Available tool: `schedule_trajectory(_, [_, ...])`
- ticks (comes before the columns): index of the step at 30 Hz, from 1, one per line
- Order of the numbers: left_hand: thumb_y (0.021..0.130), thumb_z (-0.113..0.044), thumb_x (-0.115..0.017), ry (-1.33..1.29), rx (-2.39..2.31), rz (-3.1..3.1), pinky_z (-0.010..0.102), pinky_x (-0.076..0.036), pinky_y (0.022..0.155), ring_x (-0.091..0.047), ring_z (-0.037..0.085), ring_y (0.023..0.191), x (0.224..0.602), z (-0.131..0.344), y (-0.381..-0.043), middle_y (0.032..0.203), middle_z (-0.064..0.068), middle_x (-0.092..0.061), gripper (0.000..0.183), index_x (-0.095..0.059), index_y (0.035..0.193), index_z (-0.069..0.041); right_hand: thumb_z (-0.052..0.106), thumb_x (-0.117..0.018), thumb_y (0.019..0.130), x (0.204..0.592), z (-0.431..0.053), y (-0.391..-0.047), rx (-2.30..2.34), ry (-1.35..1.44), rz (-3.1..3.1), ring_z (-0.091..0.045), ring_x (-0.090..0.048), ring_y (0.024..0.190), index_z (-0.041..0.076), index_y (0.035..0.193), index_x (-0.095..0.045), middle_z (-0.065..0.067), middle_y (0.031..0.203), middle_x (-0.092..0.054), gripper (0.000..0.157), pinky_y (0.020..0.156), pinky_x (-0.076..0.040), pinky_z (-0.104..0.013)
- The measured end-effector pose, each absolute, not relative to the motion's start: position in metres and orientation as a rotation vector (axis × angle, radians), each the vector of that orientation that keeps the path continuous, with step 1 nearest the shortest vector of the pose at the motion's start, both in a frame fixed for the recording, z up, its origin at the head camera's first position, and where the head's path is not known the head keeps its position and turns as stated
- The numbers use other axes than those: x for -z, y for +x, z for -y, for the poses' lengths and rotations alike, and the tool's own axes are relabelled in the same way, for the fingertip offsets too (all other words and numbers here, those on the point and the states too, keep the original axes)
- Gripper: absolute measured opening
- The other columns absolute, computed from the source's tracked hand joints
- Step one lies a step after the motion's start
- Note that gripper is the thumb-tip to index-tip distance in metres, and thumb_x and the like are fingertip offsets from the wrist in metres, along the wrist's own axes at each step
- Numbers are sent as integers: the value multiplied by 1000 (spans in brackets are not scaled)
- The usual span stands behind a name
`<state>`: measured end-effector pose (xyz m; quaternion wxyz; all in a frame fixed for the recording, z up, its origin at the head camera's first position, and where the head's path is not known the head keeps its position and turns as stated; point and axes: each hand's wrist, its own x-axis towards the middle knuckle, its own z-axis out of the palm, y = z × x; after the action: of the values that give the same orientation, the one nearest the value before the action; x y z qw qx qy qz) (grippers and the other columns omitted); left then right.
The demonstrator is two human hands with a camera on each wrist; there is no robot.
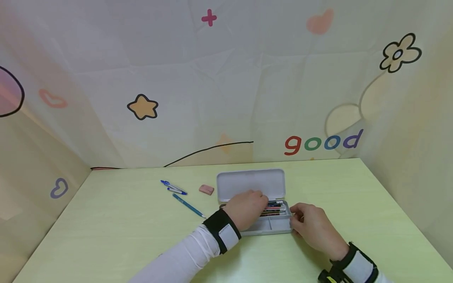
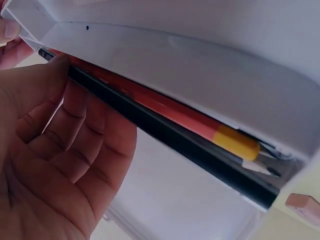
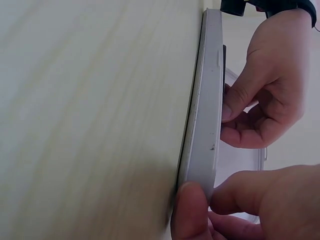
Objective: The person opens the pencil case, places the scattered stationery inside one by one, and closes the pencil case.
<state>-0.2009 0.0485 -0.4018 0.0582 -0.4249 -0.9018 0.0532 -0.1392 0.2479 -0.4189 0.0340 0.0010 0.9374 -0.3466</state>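
A white pencil case [image 1: 281, 225] lies on the table with its lid [image 1: 251, 181] folded back. Several pencils [image 1: 273, 211] lie along its rear compartment. My left hand [image 1: 245, 209] reaches over the case and pinches a long dark pencil [image 2: 165, 132] between thumb and fingers. Beside that pencil, in the left wrist view, lies a red pencil [image 2: 172, 110] with a yellow band near its tip. At the right end of the case, my right hand [image 1: 315, 228] grips the corner; in the right wrist view, its fingertips [image 3: 191, 210] press against the case's end.
Left of the case, a pink eraser [image 1: 206, 190], a teal pencil [image 1: 188, 205] and two blue-and-white pens [image 1: 174, 186] lie on the pale table [image 1: 116, 232]. A printed curtain [image 1: 226, 86] borders the table's back and sides.
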Motion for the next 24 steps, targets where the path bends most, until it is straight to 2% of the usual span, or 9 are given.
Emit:
schedule_trajectory(7, [92,-18,-71,-1278,-195,2728,23,-52,76,-61,11,85,401,-49,-198,97,-4,-65,20,-69,112,-16,4,-62,91,419,-248,-139,1061,1,-2885,-13,-55,60,-4,112,-64,-3,75,-57,22,53,-47,-27])
schedule_trajectory(24, [93,-17,-69,-1273,-98,2753,22,-51,73,-58,9,82,400,-44,-200,93,-5,-63,16,-69,110,-18,4,-62,91,419,-247,-141,1051,40,-2867,-14,-55,61,-2,112,-65,-3,75,-57,22,54,-47,-28])
